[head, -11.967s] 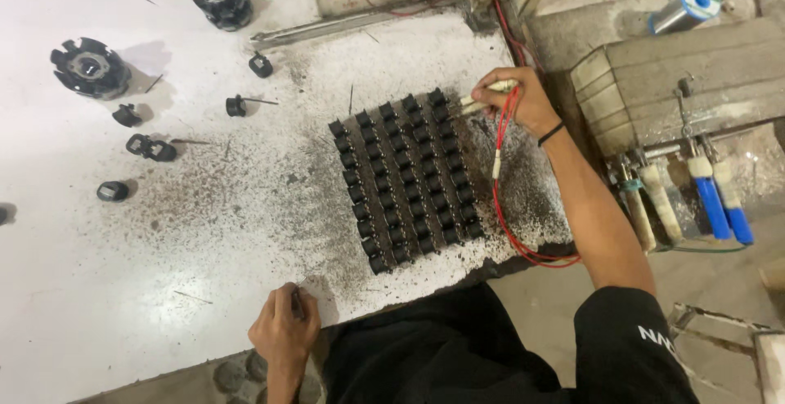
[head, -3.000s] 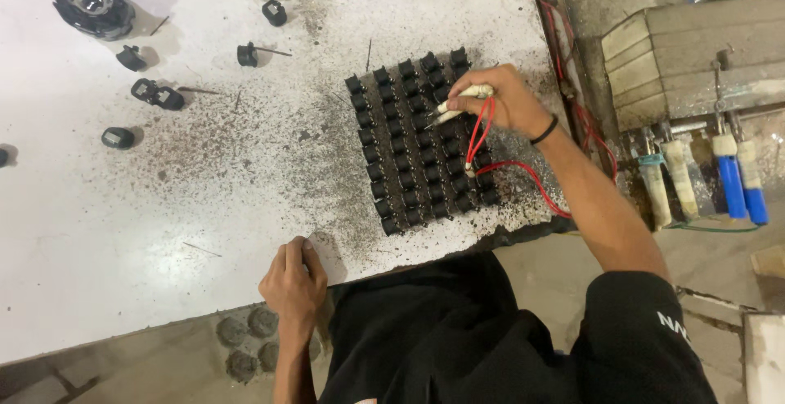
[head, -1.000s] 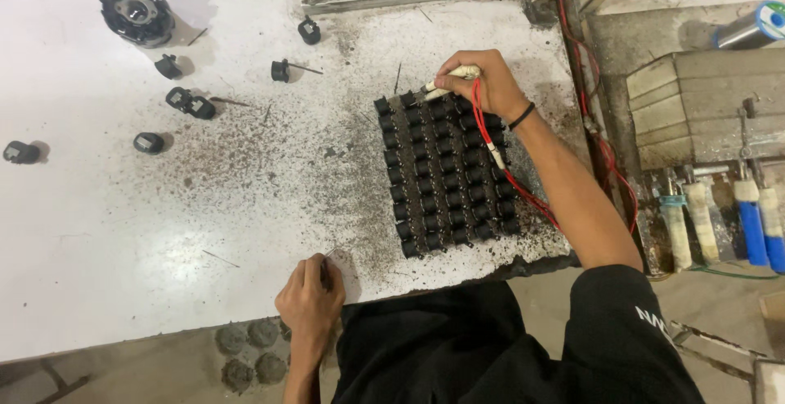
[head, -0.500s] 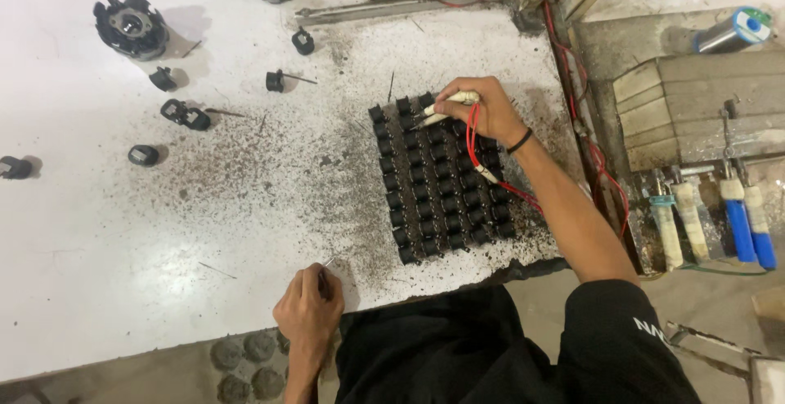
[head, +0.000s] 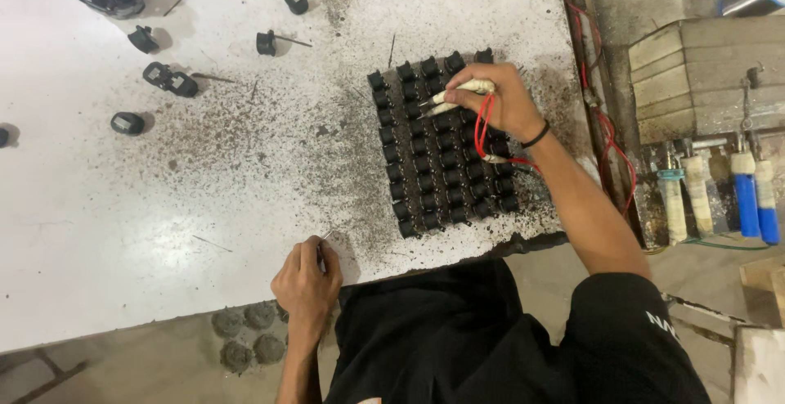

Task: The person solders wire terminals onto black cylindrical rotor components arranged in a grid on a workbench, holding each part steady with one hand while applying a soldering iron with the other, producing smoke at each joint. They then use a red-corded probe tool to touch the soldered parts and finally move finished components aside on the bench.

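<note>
The right hand (head: 503, 101) hides part of the top rows of the block of small black parts (head: 441, 154) beneath it, and the probe tips are too small to make out where they touch. Its fingers pinch two pale probes (head: 458, 93), red wires (head: 484, 126) looping under the palm. The left hand (head: 307, 277) rests curled at the table edge (head: 123, 322), pinching something thin that I cannot identify.

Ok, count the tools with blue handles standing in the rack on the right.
2. Both blue-handled tools stand side by side at the right end of the rack: one just left of the other. Two pale-handled tools stand to their left. More could lie beyond the frame edge.
</note>
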The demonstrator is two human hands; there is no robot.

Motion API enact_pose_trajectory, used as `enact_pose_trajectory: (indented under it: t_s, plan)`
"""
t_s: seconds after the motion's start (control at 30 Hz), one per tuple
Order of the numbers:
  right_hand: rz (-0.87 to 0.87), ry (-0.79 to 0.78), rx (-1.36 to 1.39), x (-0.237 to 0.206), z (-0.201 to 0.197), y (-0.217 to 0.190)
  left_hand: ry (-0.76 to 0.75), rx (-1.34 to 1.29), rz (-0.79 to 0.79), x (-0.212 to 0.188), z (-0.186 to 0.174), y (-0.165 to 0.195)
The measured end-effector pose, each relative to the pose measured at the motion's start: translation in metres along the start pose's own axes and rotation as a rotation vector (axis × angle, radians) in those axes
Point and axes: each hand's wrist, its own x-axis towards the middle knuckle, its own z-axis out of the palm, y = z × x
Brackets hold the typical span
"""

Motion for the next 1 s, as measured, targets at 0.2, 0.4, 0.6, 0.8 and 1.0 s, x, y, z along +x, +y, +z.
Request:
enact_pose_trajectory:
  t_s: [0.2,0.4,0.6,0.8,1.0]
  plan:
    - [0.001,-0.022,-0.019,-0.004,-0.001,-0.009,-0.003,0.018,0.008,-0.001,-0.002,0.001]
    - [0.009,0.020,-0.034,-0.030,-0.003,-0.013,0.015,0.023,0.020,-0.007,0.001,-0.001]
    - [0.018,-0.009,-0.006,-0.021,0.008,-0.013,0.015,0.044,0.010,0.000,-0.003,0.004]
    - [0.001,-0.017,-0.044,-0.030,0.004,-0.030,0.035,0.009,0.026,-0.005,-0.003,0.003]
    - [-0.032,0.009,-0.087,-0.060,0.003,-0.036,0.004,0.002,0.009,-0.011,0.001,-0.003]
